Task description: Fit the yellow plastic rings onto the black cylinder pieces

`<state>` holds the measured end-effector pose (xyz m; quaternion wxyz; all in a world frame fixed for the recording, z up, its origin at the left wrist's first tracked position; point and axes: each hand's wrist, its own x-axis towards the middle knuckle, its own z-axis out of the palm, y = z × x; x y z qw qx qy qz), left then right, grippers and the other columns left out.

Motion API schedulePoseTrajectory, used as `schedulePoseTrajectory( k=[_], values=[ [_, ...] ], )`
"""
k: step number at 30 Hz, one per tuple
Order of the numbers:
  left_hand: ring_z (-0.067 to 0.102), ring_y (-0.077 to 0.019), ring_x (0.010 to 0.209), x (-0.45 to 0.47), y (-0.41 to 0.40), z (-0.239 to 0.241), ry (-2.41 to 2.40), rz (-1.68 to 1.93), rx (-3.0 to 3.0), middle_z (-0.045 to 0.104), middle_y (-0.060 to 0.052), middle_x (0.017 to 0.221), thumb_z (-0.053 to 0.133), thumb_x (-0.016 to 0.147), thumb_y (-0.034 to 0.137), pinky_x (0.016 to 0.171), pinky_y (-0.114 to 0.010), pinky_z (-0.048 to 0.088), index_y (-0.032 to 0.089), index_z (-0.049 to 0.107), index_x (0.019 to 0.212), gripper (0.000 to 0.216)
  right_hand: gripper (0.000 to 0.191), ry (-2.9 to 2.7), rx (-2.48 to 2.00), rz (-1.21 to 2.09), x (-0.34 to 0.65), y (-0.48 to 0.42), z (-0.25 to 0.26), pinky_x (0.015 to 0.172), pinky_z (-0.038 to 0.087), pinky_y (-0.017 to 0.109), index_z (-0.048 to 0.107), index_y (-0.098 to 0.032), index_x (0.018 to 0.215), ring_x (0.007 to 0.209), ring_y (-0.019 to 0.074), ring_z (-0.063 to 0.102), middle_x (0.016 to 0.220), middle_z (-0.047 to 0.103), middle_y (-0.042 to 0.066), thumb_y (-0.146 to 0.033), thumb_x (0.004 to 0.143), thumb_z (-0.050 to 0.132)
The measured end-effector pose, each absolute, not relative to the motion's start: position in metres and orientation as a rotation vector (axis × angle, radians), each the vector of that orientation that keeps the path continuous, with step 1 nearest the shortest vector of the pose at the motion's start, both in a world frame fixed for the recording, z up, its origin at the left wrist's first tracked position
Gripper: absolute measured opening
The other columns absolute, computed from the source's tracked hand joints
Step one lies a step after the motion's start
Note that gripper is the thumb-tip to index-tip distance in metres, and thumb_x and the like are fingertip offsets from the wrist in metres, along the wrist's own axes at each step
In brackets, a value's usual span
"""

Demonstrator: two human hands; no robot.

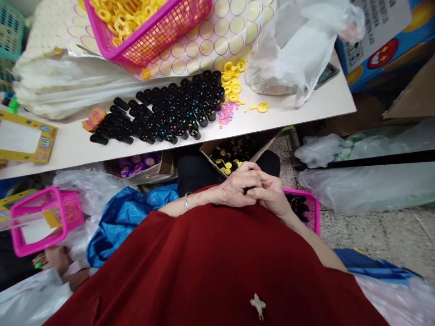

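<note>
My left hand (238, 184), with a bracelet at the wrist, meets my right hand (273, 195) in front of my red top. The fingers of both are bent and pressed together. A dark bit shows between them, too hidden to name. Just beyond my hands, below the table edge, a cardboard box (212, 151) holds black and yellow pieces. On the table lie many small black tubes (166, 111) in rows, several with coloured beads in their open ends. Next to them are pink beads (227, 113) and yellow ring-ended wands (233, 81).
A pink basket (163, 43) of yellow pieces stands on the table (316, 106), near a white plastic bag (288, 50). Another pink basket (316, 213) with black pieces is beside my right forearm. At left, another person's hand (56, 260) is near a pink basket (70, 210).
</note>
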<state>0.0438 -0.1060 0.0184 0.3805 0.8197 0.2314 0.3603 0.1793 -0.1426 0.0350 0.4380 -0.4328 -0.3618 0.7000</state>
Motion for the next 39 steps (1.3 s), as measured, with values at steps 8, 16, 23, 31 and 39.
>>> schedulePoseTrajectory(
  k=[8,16,23,31,39],
  values=[
    [0.055,-0.0183,0.090,0.040,-0.093,0.011,0.575,0.804,1.919,0.065,-0.005,0.086,0.072,0.071,0.035,0.094,-0.040,0.045,0.016,0.067,0.090,0.028,0.044,-0.764,-1.021,1.833,0.182,-0.134,0.020,0.060,0.056,0.029,0.067,-0.019,0.084,0.071,0.0155,0.062,0.088,0.065,0.003,-0.054,0.058,0.078],
    [0.056,-0.0162,0.092,0.020,-0.077,0.019,0.708,0.551,1.675,0.060,-0.005,0.094,0.067,0.078,0.028,0.089,-0.034,0.046,0.018,0.067,0.106,0.030,0.044,-0.946,-1.321,1.498,0.184,-0.138,0.011,0.055,0.057,0.026,0.061,-0.022,0.106,0.063,0.0110,0.061,0.091,0.062,0.002,-0.052,0.074,0.068],
    [0.057,-0.0139,0.082,0.021,-0.080,0.013,0.885,0.660,1.414,0.061,-0.004,0.090,0.083,0.056,0.033,0.077,-0.029,0.048,0.014,0.067,0.102,0.052,0.026,-1.464,-1.310,0.964,0.189,-0.137,0.022,0.064,0.056,0.026,0.065,-0.023,0.107,0.076,0.0126,0.060,0.096,0.061,0.004,-0.026,0.081,0.064],
    [0.054,-0.0089,0.060,0.010,-0.084,0.025,0.861,0.465,1.181,0.063,-0.001,0.071,0.080,0.060,0.040,0.060,-0.023,0.046,0.011,0.071,0.096,0.047,0.030,-1.571,-1.216,1.127,0.208,-0.133,0.027,0.060,0.056,0.024,0.069,-0.024,0.106,0.068,0.0116,0.064,0.089,0.068,0.003,-0.025,0.076,0.069],
    [0.064,-0.0146,0.073,0.026,-0.089,0.012,0.773,0.852,1.995,0.068,-0.006,0.078,0.063,0.081,0.035,0.068,-0.026,0.053,0.015,0.070,0.093,0.024,0.027,-1.158,-1.320,1.268,0.208,-0.138,0.015,0.059,0.058,0.029,0.074,-0.021,0.092,0.057,0.0137,0.065,0.071,0.071,0.001,-0.033,0.068,0.076]
  ],
)
